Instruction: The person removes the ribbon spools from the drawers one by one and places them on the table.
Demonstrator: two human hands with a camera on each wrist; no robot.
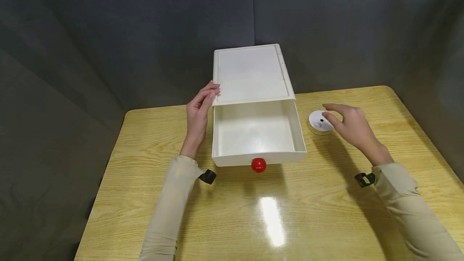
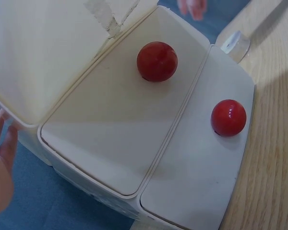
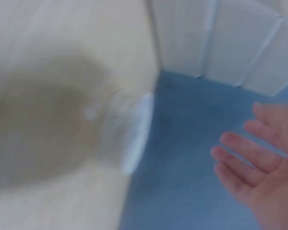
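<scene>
A white drawer unit [image 1: 250,73] stands on the table, its top drawer [image 1: 232,159] pulled out toward me, with a red knob [image 1: 259,165] on the front. My left hand [image 1: 198,112] rests against the unit's left front corner, fingertips at the top's edge and thumb by the front. To the right, a round white-faced spool [image 1: 316,126] with a small dark centre hole lies flat on the table. Over it hovers my right hand [image 1: 349,126], thumb and fingers spread apart with nothing between them. In the right wrist view the spool [image 3: 137,136] is blurred.
Two lower drawers, each with a red knob [image 2: 157,61], are closed beneath the pulled-out one. The wooden table [image 1: 152,204] reaches back to a dark curtain [image 1: 163,43] behind the unit. Black wrist cameras [image 1: 208,177] sit on both sleeves.
</scene>
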